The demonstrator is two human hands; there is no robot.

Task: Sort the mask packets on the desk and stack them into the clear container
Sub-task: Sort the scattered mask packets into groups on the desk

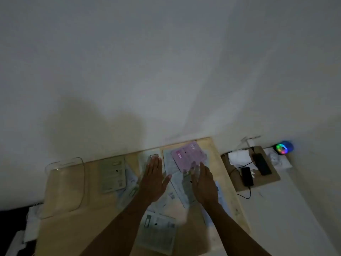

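Several flat mask packets lie scattered on a pale wooden desk (60,230). A pink packet (187,153) lies at the far edge on top of pale ones. A green-tinted packet (113,173) sits left of centre, and another pale packet (156,232) lies near the front. The clear container (64,185) stands at the desk's left end and looks empty. My left hand (153,179) lies flat with straight fingers over the packets in the middle. My right hand (203,183) is flat too, its fingertips touching the pink packet's near edge.
A lower side table (271,179) stands to the right with two dark phones (246,176), a cable and white paper. A small light glowing in many colours (283,147) sits behind it. A white wall rises right behind the desk. The room is dim.
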